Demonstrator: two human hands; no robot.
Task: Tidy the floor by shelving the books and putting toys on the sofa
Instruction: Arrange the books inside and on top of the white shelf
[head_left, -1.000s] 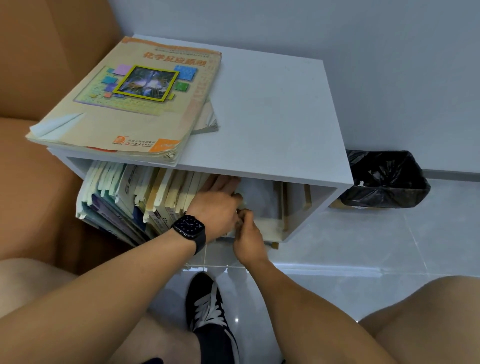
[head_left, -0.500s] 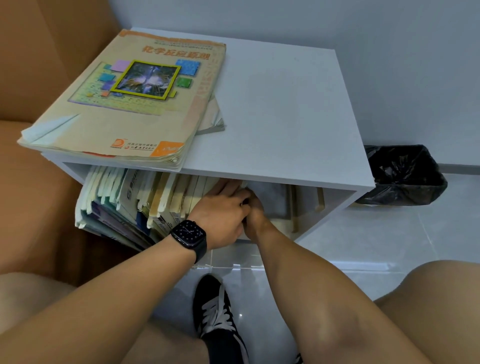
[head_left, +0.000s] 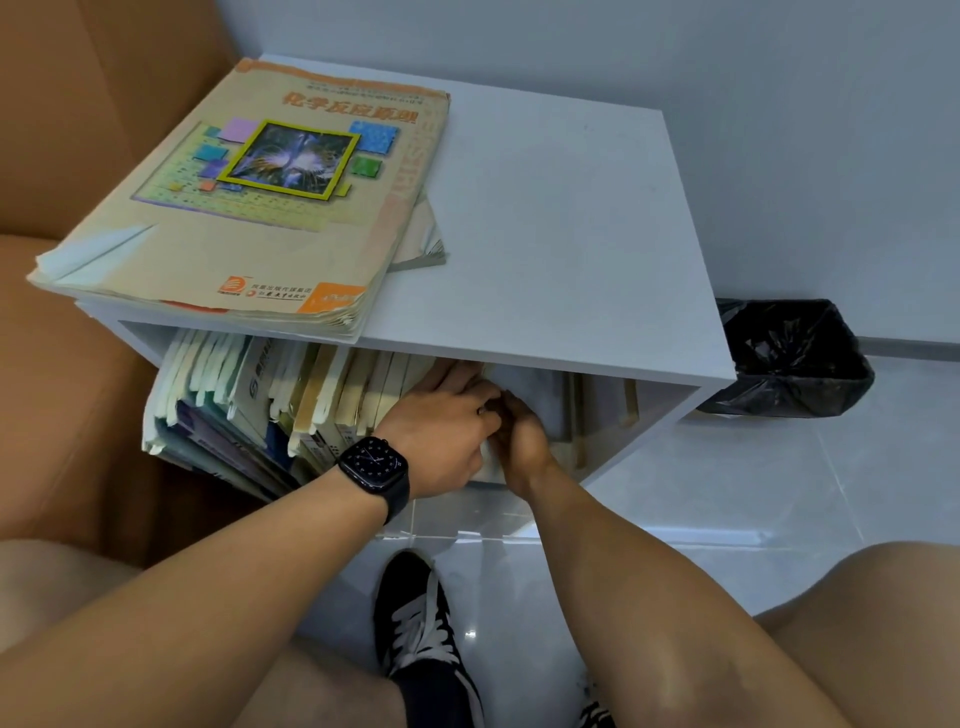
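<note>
left hand (head_left: 441, 436) | fingers flat against soft-cover books (head_left: 291, 400) | right hand (head_left: 522, 441) | grip unclear | white boxy shelf (head_left: 545, 234)

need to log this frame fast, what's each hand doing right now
Left hand: fingers straight, pressing against the row of books in the shelf.
Right hand: curled at the grey book; actual grip hidden.

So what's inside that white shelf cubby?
Inside the white shelf, a row of leaning books fills the left side. Both the left hand and the right hand reach in beside them, hiding what they hold. Thin boards stand further right.
</note>
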